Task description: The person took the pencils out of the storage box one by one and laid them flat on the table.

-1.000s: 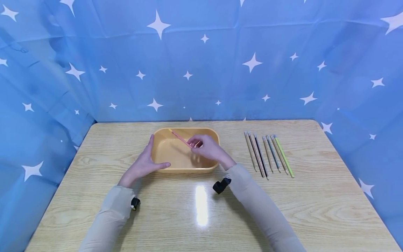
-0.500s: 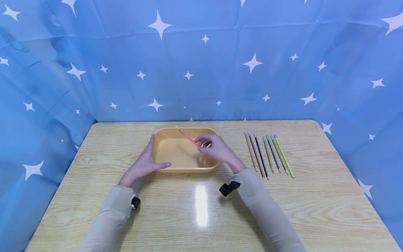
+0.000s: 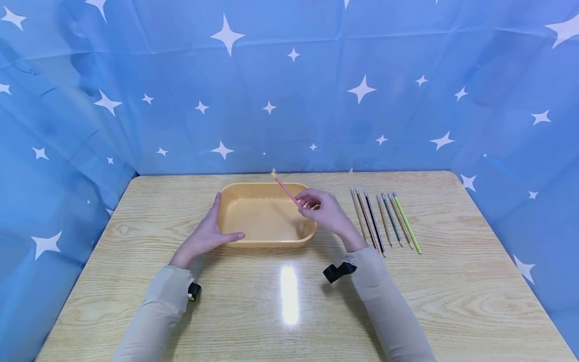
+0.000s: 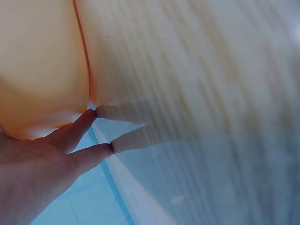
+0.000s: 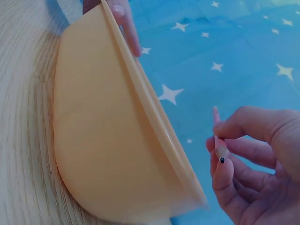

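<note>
My right hand (image 3: 323,208) pinches a pink pencil (image 3: 286,189) between thumb and fingertips, over the right part of a light-orange plastic basin (image 3: 267,244). The pencil slants, its yellow end up toward the far rim. In the right wrist view the sharpened dark tip of the pencil (image 5: 221,157) points toward the camera, beside the basin's rim. At the basin's left end lies my left hand (image 3: 205,236), fingers stretched along the outer wall and thumb over the near rim. The left wrist view shows straight fingers (image 4: 89,157) beside the basin wall, fingertips down by the tabletop.
Right of the basin, several pencils (image 3: 373,223) lie side by side on the wood-grain table (image 3: 452,301), with a lime-green pencil (image 3: 408,224) at the right end. A blue star-patterned curtain (image 3: 289,100) hangs behind the table and along its sides.
My right hand has moved right with the pink pencil, from over the basin's middle to near its right rim. My left hand and the basin have stayed put.
</note>
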`<state>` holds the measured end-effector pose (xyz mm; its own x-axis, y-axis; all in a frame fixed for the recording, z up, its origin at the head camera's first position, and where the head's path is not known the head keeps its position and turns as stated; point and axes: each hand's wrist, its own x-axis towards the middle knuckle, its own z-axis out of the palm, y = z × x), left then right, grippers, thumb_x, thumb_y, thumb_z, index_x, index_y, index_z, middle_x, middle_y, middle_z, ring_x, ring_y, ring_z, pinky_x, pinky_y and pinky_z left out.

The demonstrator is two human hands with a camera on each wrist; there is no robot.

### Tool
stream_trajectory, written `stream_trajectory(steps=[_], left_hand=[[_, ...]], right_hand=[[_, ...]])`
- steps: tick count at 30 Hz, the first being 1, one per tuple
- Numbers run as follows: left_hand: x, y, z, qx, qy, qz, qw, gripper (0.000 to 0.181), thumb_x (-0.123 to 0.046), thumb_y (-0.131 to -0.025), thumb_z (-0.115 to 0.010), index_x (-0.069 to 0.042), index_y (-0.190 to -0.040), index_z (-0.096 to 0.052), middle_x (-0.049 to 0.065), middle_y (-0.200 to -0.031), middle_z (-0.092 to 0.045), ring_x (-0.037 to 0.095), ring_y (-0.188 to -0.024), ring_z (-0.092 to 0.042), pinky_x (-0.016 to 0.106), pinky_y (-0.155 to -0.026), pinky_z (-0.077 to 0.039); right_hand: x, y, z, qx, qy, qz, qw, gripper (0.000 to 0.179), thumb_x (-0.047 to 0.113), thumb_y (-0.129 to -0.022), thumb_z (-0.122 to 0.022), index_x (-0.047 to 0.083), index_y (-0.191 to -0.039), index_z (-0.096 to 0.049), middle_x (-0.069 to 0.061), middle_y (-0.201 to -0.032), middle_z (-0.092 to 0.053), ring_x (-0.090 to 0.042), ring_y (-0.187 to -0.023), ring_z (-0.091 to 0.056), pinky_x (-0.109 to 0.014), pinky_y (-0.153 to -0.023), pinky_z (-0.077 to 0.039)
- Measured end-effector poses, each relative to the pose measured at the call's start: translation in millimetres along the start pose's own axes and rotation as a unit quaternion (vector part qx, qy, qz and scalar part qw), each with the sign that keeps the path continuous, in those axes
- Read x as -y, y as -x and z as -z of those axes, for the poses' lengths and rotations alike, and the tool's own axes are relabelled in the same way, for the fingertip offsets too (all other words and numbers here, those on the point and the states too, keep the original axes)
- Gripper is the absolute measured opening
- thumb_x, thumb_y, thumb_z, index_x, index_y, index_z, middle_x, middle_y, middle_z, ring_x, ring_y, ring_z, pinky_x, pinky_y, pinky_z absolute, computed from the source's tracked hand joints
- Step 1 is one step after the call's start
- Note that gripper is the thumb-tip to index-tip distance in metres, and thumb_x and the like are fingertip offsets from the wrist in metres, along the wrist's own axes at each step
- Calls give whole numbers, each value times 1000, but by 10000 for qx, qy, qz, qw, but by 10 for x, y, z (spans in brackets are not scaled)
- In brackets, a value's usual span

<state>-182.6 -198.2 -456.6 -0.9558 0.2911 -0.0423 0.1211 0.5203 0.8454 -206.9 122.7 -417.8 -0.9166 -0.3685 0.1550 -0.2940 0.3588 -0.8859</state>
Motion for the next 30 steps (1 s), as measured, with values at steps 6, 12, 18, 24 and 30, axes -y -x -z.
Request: stream_trajectory(steps=[6, 12, 18, 24, 30], left_hand=[[19, -1, 6, -28, -90, -9, 10000, 127, -31, -75, -84, 0, -152, 12, 26, -157, -3, 41, -142, -13, 55, -112, -14], [10, -3, 6, -5, -165, 24, 9999, 128, -32, -74, -84, -1, -152, 12, 25, -158, -3, 40, -142, -11, 54, -113, -14], [10, -5, 5, 12, -180, 47, 9998, 129, -34, -74, -84, -2, -152, 13, 23, -158, -2, 38, -143, -11, 53, -113, -15], [11, -4, 12, 28, -131, 53, 9999, 129, -34, -73, -85, -2, -152, 13, 23, -158, -3, 39, -143, -12, 54, -113, -15], [18, -4, 3, 24, -135, 67, 9999, 128, -34, -74, -84, -3, -152, 13, 22, -158, -2, 38, -143, -10, 53, -113, -14]], right_hand=[[-12, 122, 78, -438, 338, -143, 9984, 25, -4, -83, -66, -4, -108, -66, -12, -87, -66, -22, -76, -61, -28, -65, -50], [-51, 221, 156, -732, 407, -355, 9959, 30, -5, -82, -67, -4, -112, -64, -13, -90, -65, -23, -79, -60, -30, -70, -51], [-77, 319, 255, -893, 755, -541, 9917, 27, -2, -83, -66, -2, -110, -64, -11, -89, -64, -21, -78, -59, -31, -70, -50], [-161, 408, 345, -1018, 1146, -735, 9854, 25, 0, -84, -65, -2, -108, -63, -11, -89, -65, -22, -78, -59, -35, -71, -49], [-299, 478, 416, -1052, 1336, -971, 9806, 25, -1, -85, -64, -3, -110, -62, -12, -89, -65, -24, -77, -60, -34, -65, -48]])
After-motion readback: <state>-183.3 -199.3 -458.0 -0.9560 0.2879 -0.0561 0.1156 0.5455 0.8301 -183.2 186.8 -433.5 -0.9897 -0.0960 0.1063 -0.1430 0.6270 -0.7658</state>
